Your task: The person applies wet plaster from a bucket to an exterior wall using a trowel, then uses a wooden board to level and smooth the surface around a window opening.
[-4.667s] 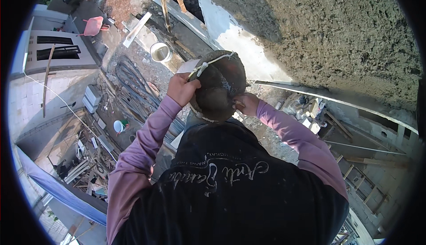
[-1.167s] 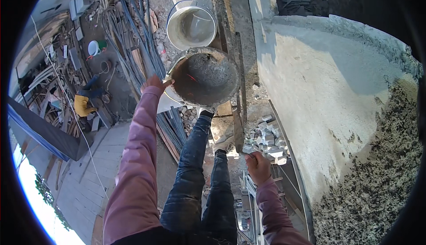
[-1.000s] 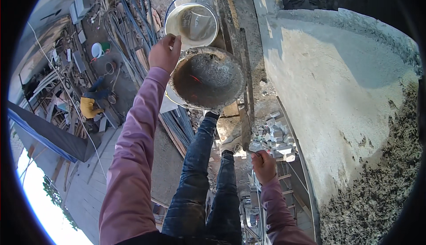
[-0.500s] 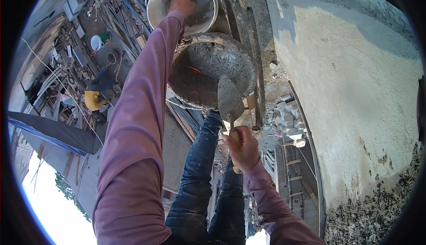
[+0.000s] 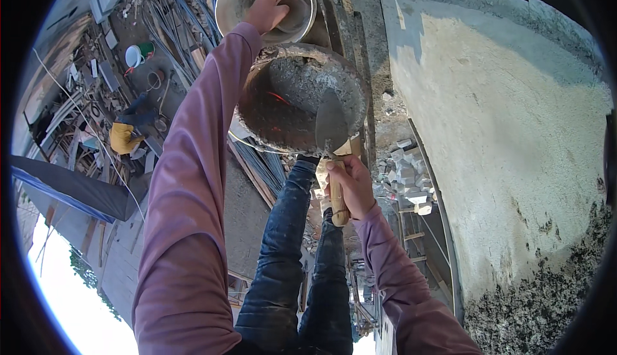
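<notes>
My left hand [image 5: 267, 10] is inside a white bucket [image 5: 222, 9] at the top. Its fingers are closed on the rim of a small round cup [image 5: 294, 16], whose contents I cannot make out. In my right hand [image 5: 355, 185] is a pointed trowel [image 5: 332, 124], gripped by its wooden handle with the blade pointing away from me. The blade lies over the near right side of a round mortar pan [image 5: 260, 114]. Grey, wet-looking mortar [image 5: 308, 85] coats the inside of that pan.
A rough plastered wall [image 5: 501, 130] rises on the right. Below are broken blocks [image 5: 408, 172], a ladder [image 5: 413, 236], and bundled pipes [image 5: 257, 162]. Far down on the left, a person in a yellow top [image 5: 123, 138] bends among scattered boards. My legs [image 5: 283, 239] stand below the pan.
My left hand has shifted slightly nearer within the bucket, and the cup now shows. The trowel blade has turned more upright, with my right hand moved slightly up and away.
</notes>
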The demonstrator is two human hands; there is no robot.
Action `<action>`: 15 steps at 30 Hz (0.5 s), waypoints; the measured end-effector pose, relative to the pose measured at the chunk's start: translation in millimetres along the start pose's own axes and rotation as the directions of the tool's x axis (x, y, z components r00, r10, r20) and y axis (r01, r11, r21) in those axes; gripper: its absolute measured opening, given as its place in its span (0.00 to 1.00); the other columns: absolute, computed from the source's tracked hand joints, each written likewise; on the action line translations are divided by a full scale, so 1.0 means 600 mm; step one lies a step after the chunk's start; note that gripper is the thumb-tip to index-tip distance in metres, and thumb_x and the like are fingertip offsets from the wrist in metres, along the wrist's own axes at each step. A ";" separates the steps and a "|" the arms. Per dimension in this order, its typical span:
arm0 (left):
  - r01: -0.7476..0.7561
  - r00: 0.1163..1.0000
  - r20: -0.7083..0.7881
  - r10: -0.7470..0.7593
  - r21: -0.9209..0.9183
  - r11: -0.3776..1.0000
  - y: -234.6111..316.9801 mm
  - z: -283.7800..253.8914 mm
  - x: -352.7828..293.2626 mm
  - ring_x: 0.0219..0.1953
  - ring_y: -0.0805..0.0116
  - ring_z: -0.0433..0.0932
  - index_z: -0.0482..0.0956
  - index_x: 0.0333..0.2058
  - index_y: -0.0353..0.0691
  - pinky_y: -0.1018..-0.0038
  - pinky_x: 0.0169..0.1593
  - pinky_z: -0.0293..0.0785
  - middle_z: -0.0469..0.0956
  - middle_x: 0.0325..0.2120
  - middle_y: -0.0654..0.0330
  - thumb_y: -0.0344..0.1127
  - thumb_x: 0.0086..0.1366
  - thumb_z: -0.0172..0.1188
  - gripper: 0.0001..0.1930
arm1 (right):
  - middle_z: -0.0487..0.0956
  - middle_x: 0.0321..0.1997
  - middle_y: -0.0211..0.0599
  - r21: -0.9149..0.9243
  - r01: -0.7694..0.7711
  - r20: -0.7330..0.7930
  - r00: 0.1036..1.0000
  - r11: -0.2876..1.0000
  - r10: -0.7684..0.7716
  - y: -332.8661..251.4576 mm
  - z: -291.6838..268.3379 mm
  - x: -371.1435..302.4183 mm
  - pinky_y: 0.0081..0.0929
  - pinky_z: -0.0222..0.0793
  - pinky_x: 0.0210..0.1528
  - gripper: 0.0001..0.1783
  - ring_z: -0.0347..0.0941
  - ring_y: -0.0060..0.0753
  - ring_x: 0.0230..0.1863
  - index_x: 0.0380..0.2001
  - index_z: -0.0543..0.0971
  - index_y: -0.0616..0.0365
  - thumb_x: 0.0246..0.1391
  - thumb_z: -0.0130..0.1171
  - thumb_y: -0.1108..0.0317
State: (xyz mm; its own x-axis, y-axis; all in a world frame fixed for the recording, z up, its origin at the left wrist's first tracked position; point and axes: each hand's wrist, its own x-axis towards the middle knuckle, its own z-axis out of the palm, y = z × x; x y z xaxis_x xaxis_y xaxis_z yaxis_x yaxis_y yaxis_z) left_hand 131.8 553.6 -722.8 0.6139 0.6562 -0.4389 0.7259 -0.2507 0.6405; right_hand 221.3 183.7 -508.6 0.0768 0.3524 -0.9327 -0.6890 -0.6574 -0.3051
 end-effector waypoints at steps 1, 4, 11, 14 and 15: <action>-0.230 0.962 0.130 0.238 -0.076 0.970 -0.017 -0.016 -0.001 0.52 0.49 0.75 0.74 0.54 0.50 0.63 0.57 0.70 0.78 0.47 0.50 0.36 0.52 0.59 0.27 | 0.77 0.28 0.35 0.198 -0.243 0.085 0.969 0.949 0.231 -0.018 0.016 0.008 0.22 0.69 0.20 0.16 0.73 0.25 0.18 0.36 0.70 0.60 0.56 0.63 0.61; -0.175 0.897 0.382 0.223 -0.156 0.972 0.026 -0.015 -0.002 0.59 0.58 0.69 0.61 0.63 0.45 0.68 0.62 0.63 0.71 0.55 0.53 0.30 0.48 0.63 0.40 | 0.77 0.25 0.36 0.156 -0.193 0.064 0.981 0.969 0.185 -0.019 -0.007 0.041 0.20 0.68 0.17 0.18 0.71 0.23 0.15 0.38 0.72 0.60 0.58 0.61 0.55; -0.350 0.786 0.580 0.216 0.130 0.928 0.089 -0.074 -0.003 0.65 0.54 0.60 0.57 0.64 0.48 0.63 0.69 0.52 0.62 0.62 0.51 0.34 0.45 0.73 0.47 | 0.76 0.22 0.37 0.179 -0.169 0.060 0.985 0.969 0.160 -0.018 0.015 0.096 0.21 0.67 0.18 0.21 0.71 0.24 0.16 0.41 0.74 0.61 0.59 0.57 0.52; -0.399 0.802 0.452 0.391 -0.081 0.913 0.063 -0.063 -0.019 0.62 0.57 0.64 0.64 0.59 0.42 0.65 0.66 0.56 0.66 0.55 0.53 0.30 0.38 0.74 0.45 | 0.76 0.22 0.37 0.190 -0.194 0.053 0.981 0.963 0.187 -0.020 0.026 0.096 0.21 0.67 0.18 0.21 0.71 0.24 0.16 0.40 0.74 0.61 0.59 0.57 0.52; -0.400 0.802 0.452 0.390 -0.078 0.913 0.052 -0.075 -0.022 0.62 0.57 0.64 0.64 0.59 0.42 0.65 0.66 0.56 0.66 0.55 0.53 0.30 0.38 0.74 0.45 | 0.76 0.22 0.37 0.167 -0.192 0.073 0.980 0.967 0.182 -0.023 0.034 0.098 0.21 0.67 0.17 0.20 0.71 0.24 0.16 0.40 0.74 0.60 0.58 0.58 0.52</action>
State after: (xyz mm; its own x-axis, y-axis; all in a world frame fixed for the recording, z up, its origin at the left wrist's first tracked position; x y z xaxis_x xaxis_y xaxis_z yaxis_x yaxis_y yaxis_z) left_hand 132.5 569.4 -668.5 0.9159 0.1073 -0.3868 0.3930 -0.4363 0.8095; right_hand 220.8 227.3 -555.4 -0.1034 0.2745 -0.9560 -0.8017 -0.5920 -0.0833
